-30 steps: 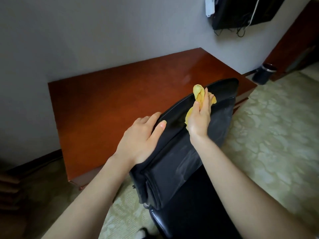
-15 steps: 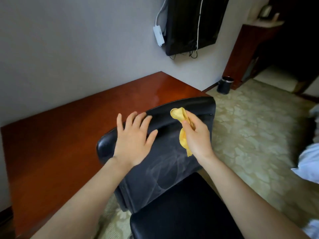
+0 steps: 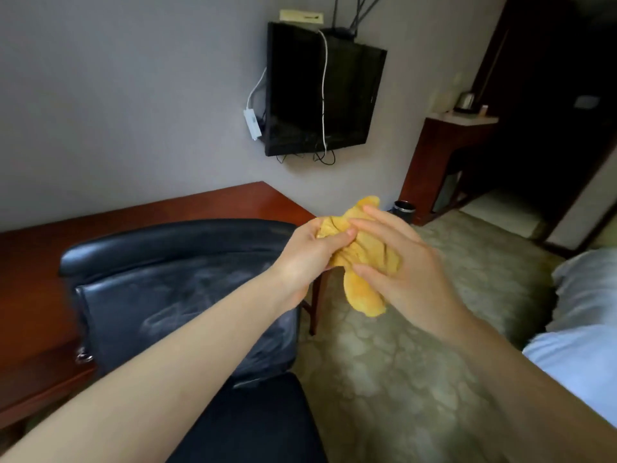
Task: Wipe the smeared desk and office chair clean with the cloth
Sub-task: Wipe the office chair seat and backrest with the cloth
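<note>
- Cloth (image 3: 364, 259): yellow, bunched, up in the air btwn both hands, just right of the chair back (image 3: 173, 295) and touching no surface.
- L hand (image 3: 307, 259): fingers curled round the cloth's left end, thumb clamped on top.
- R hand (image 3: 410, 279): fingers spread over the far side, thumb underneath, cloth pinched btwn them; a loose tail hangs below.
- Looks like a re-bunch of the cloth, not a wiping stroke.
- Progress: chair back shows pale swirly smears across the leather, so prob. only part wiped. Seat (image 3: 247, 426) mostly hidden by the L forearm, can't judge.
- Desk (image 3: 233, 202): glossy, no plain smears on the visible strip, but the chair and arm cover a lot, so can't call it done.
- Edges: chair's rounded top rail sits close against the desk's near edge; desk's right corner is just behind the hands, wall (image 3: 133, 111) at its far side.
- Room: open carpet (image 3: 400, 362) to the right; bed linen (image 3: 587, 332) crowds the near right.
</note>
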